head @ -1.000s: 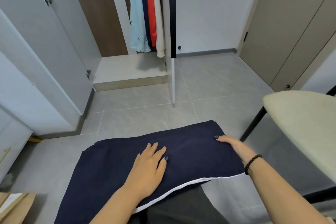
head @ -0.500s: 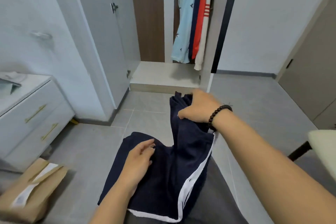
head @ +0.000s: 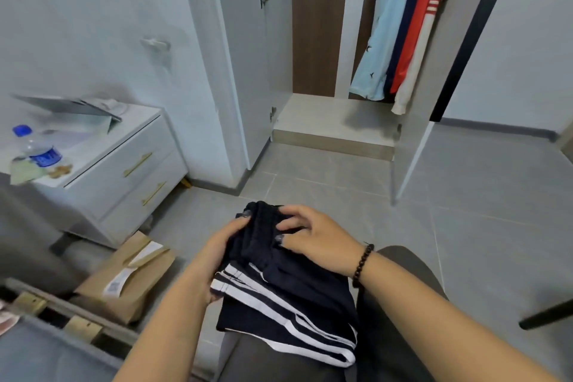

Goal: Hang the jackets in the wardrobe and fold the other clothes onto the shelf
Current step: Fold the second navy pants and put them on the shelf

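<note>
You sit in a room with a grey tiled floor and pale walls, and the open wardrobe stands far in front of you. Inside it, on the right, hang a light blue shirt, a dark navy garment, a red jacket with white stripes and a cream one. The bottom shelf of the wardrobe is bare where it shows.

On your lap lie the folded navy shorts with white stripes along the side. Your left hand grips the left edge of the fold, with the fingers curled around the cloth near the waistband. Your right hand rests on top of the shorts, fingers bent and pressing on the dark cloth; a dark bead bracelet is on this wrist.

At the far left stands a white drawer cabinet with gold handles. On it are a water bottle with a blue cap and a tilted tablet stand. A brown paper parcel lies on the floor near the cabinet, left of your knees.
</note>
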A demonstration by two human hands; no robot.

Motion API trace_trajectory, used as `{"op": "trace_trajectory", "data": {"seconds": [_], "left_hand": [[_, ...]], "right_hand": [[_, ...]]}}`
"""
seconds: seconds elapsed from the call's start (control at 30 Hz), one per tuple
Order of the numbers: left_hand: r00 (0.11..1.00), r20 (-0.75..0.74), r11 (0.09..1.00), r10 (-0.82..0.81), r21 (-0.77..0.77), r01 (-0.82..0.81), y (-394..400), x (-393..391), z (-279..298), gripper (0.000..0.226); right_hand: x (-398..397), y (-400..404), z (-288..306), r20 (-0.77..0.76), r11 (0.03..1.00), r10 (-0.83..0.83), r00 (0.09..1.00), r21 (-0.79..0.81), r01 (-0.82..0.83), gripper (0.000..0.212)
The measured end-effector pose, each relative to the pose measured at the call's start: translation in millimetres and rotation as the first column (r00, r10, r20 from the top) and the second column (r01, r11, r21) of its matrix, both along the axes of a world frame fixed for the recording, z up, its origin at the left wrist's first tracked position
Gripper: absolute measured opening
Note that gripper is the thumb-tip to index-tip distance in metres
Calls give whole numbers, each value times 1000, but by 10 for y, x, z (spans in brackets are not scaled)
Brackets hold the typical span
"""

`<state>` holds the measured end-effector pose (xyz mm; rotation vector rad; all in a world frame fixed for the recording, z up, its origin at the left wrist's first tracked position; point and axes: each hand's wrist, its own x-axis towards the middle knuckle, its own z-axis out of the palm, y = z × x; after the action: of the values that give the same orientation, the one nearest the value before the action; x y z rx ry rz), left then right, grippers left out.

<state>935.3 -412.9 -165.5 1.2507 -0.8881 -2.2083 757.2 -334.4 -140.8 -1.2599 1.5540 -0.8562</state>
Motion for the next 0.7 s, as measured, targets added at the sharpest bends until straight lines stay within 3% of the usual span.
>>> {"op": "trace_trajectory", "data": {"seconds": [0.07,0.13,0.23,0.33,0.47,0.6,0.7], "left_hand": [[977,175,989,-124,-54,135,-100,-6,61,55],[898,384,961,-213,-85,264,-157,28,102,66],[797,576,930,-182,-161,329,-246,45,105,50],[787,609,941,-95,-203,271,-240,27,97,45],[762,647,922,-35,-273,274,-58,115,-38,54],[827,562,961,-31,-210,179,137,187,-128,77],[807,591,956,21,-249,157,179,190,-94,78]], "right_hand": [[-150,126,-181,-70,995,-83,994,-52,79,49],[-247,231,-367,-169,985,-170,971,-27,168,48],[-270,328,-612,-37,940,-291,956,175,293,51],[-184,406,-822,189,886,-393,900,341,315,69],[-74,481,-948,358,822,-541,761,414,390,70],[-98,563,-972,536,777,-581,612,588,223,60],[-133,627,-917,625,835,-500,599,532,142,54]]}}
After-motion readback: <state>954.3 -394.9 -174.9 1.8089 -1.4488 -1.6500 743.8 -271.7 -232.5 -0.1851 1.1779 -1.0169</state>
